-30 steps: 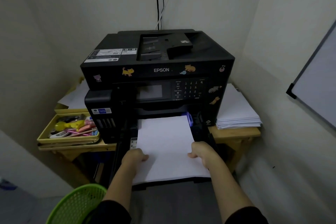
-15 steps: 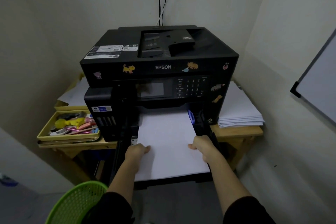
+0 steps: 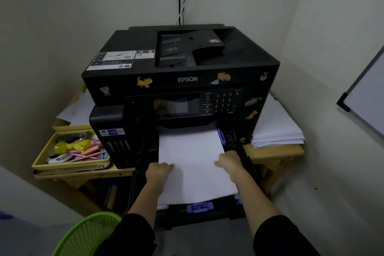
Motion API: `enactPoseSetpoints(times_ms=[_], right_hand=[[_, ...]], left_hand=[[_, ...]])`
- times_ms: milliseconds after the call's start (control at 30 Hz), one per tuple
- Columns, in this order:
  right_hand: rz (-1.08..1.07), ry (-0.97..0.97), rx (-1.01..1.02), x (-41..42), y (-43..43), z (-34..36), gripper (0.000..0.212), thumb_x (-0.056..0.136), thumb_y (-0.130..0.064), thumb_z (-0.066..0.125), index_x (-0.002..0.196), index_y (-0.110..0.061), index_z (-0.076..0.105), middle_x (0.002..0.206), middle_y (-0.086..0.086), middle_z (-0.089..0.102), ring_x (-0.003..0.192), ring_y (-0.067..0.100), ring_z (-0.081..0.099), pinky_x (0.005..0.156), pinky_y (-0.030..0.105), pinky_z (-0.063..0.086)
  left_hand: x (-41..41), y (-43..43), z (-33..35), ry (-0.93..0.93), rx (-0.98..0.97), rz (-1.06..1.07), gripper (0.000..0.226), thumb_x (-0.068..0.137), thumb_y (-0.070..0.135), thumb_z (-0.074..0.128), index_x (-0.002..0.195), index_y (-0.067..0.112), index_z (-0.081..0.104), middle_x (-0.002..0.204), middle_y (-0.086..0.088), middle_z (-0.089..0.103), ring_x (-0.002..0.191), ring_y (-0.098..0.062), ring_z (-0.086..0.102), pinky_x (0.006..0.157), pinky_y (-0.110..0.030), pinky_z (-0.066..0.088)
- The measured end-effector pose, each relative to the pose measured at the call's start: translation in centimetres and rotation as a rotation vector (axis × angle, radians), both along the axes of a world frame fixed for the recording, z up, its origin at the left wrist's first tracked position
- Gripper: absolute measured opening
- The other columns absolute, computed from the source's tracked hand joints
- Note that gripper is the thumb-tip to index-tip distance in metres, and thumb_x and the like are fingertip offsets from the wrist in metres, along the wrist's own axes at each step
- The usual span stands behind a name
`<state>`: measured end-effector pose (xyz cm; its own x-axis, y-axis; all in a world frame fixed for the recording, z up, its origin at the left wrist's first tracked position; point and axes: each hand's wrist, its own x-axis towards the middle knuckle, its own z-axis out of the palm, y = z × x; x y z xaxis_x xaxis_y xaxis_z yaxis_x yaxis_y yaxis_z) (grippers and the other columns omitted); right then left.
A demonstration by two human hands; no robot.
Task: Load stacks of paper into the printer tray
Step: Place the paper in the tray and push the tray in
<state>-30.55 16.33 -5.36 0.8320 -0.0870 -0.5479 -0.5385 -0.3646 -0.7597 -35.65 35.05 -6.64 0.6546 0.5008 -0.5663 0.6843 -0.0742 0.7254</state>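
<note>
- Green plastic basket (image 3: 87,235) at the lower left of the frame, apart from the job.
- Yellow tray (image 3: 41,159) of pens and small stationery at left centre, sitting on the wooden worktop (image 3: 276,151) just beside the printer; loose sheets behind it.
- Left hand (image 3: 159,172) at lower centre, grip closed onto the left edge of the paper stack (image 3: 193,162), thumb on top and fingers tucked under where not visible; likely placed there to square the edge and steer it straight.
- White paper stack itself in the middle of the frame, lying flat in the pulled-out printer tray (image 3: 199,214), far end already under the black printer (image 3: 180,81), near end resting just short of the purple length guide (image 3: 200,207).
- Right hand (image 3: 229,161) right of centre, grip pinching the stack's right edge the same way, close beside the purple side guide (image 3: 221,136); probably mirrored against the left so the sheets slide in without skewing.
- Spare paper pile (image 3: 276,131) at right centre on the worktop, touching the printer's side, seemingly kept within reach for more loads.
- Whiteboard (image 3: 365,97) at the right edge, on the wall.
- Judged stage: seating the stack, tray not yet pushed shut.
</note>
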Motion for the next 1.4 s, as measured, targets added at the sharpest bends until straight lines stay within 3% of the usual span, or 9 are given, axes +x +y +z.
enactPoseSetpoints(times_ms=[233, 333, 433, 633, 767, 867, 933, 1033, 1400], right_hand=[[0.205, -0.059, -0.343, 0.1, 0.4, -0.1, 0.038, 0.087, -0.003, 0.049, 0.056, -0.012, 0.029, 0.059, 0.003, 0.035, 0.048, 0.015, 0.034, 0.043, 0.023, 0.028], [0.260, -0.074, -0.589, 0.1, 0.9, 0.7, 0.014, 0.088, -0.014, 0.050, 0.089, -0.003, 0.059, 0.094, 0.012, 0.060, 0.082, 0.026, 0.059, 0.071, 0.031, 0.051], [0.233, -0.036, -0.626, 0.2, 1.0, 0.4, 0.040, 0.088, -0.020, 0.051, 0.125, -0.005, 0.052, 0.131, 0.018, 0.049, 0.116, 0.036, 0.050, 0.088, 0.039, 0.048], [0.166, -0.104, -0.468, 0.0, 1.0, -0.9, 0.011, 0.086, -0.015, 0.048, 0.090, -0.006, 0.044, 0.104, 0.017, 0.050, 0.092, 0.032, 0.051, 0.069, 0.032, 0.040], [0.184, -0.117, -0.407, 0.1, 0.6, -0.9, 0.032, 0.081, -0.016, 0.053, 0.059, -0.014, 0.029, 0.083, 0.010, 0.041, 0.071, 0.025, 0.043, 0.053, 0.026, 0.033], [0.256, -0.082, -0.313, -0.2, -0.2, -0.1, 0.025, 0.075, -0.022, 0.068, 0.083, -0.004, 0.053, 0.093, 0.011, 0.054, 0.085, 0.026, 0.056, 0.068, 0.031, 0.048], [0.396, -0.017, -0.340, -0.1, -1.0, 0.0, 0.090, 0.068, -0.026, 0.080, 0.142, -0.009, 0.032, 0.143, 0.016, 0.034, 0.130, 0.033, 0.040, 0.102, 0.040, 0.044], [0.660, 0.026, -0.410, -1.3, -1.4, 0.7, 0.132, 0.060, -0.021, 0.087, 0.151, -0.027, -0.009, 0.156, 0.012, -0.004, 0.145, 0.035, 0.004, 0.115, 0.048, 0.029], [0.793, -0.090, -0.566, -3.3, -1.4, -0.2, 0.131, 0.062, -0.020, 0.084, 0.150, -0.030, -0.013, 0.150, 0.007, -0.003, 0.139, 0.033, 0.009, 0.111, 0.041, 0.033]], left_hand=[[0.5, 0.5, 0.8, 0.204, 0.394, -0.258, 0.036, 0.091, 0.030, 0.051, 0.063, 0.010, 0.041, 0.065, 0.000, 0.043, 0.055, -0.013, 0.042, 0.052, -0.020, 0.036], [0.7, 0.5, 1.6, 0.306, 0.569, -0.369, 0.026, 0.091, 0.028, 0.045, 0.085, 0.006, 0.056, 0.086, -0.007, 0.057, 0.081, -0.022, 0.057, 0.070, -0.029, 0.046], [0.8, 0.5, 1.3, 0.318, 0.612, -0.366, 0.037, 0.091, 0.022, 0.042, 0.118, 0.000, 0.056, 0.123, -0.020, 0.055, 0.110, -0.033, 0.057, 0.086, -0.038, 0.050], [0.4, 0.7, 0.1, 0.204, 0.417, -0.260, 0.042, 0.093, 0.013, 0.042, 0.129, -0.008, 0.043, 0.130, -0.024, 0.049, 0.115, -0.038, 0.054, 0.092, -0.041, 0.049], [0.1, 1.2, 0.1, 0.121, 0.388, -0.297, 0.044, 0.088, 0.016, 0.052, 0.122, -0.012, 0.049, 0.127, -0.029, 0.052, 0.112, -0.040, 0.056, 0.091, -0.043, 0.050], [-0.7, 1.3, 0.8, 0.143, 0.364, -0.380, 0.073, 0.081, 0.029, 0.068, 0.136, -0.007, 0.036, 0.140, -0.024, 0.038, 0.125, -0.039, 0.045, 0.099, -0.043, 0.045], [-1.3, 1.0, 1.4, 0.193, 0.363, -0.504, 0.109, 0.073, 0.037, 0.077, 0.148, -0.001, 0.008, 0.151, -0.021, 0.015, 0.140, -0.039, 0.024, 0.110, -0.043, 0.035], [-2.2, 0.3, 2.2, 0.311, 0.410, -0.758, 0.143, 0.062, 0.040, 0.084, 0.147, 0.012, -0.028, 0.155, -0.022, -0.015, 0.145, -0.041, -0.006, 0.117, -0.049, 0.020], [-2.7, -1.1, 1.4, 0.372, 0.582, -0.846, 0.142, 0.061, 0.035, 0.085, 0.147, 0.018, -0.026, 0.151, -0.027, -0.014, 0.142, -0.045, -0.004, 0.116, -0.048, 0.018]])
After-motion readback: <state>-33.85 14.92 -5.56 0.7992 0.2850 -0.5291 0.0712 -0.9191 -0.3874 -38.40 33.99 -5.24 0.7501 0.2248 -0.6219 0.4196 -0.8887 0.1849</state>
